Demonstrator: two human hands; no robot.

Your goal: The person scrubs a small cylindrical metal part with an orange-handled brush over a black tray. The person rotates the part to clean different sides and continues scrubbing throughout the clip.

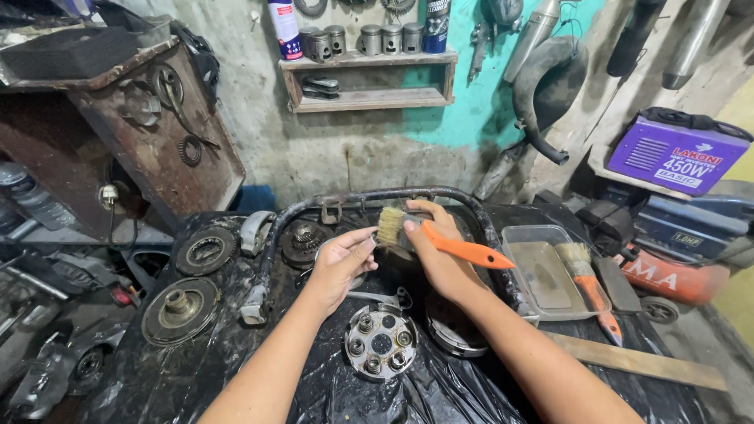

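My right hand [437,250] grips an orange-handled paintbrush [463,251], its pale bristles [390,225] pointing left. My left hand [342,257] holds a small dark metal part against the bristles; the part is mostly hidden by my fingers. Both hands hover over a workbench covered in black plastic sheet [314,385]. Just below them lies a round clutch hub with several bolts [381,342].
A clear tray of murky liquid [525,235] with a second orange brush [591,292] sits right. Round clutch parts [181,311], [206,250] and a gear [303,237] lie left. A bent black tube frame [369,196] crosses the back. A wooden plank [636,361] lies at the right.
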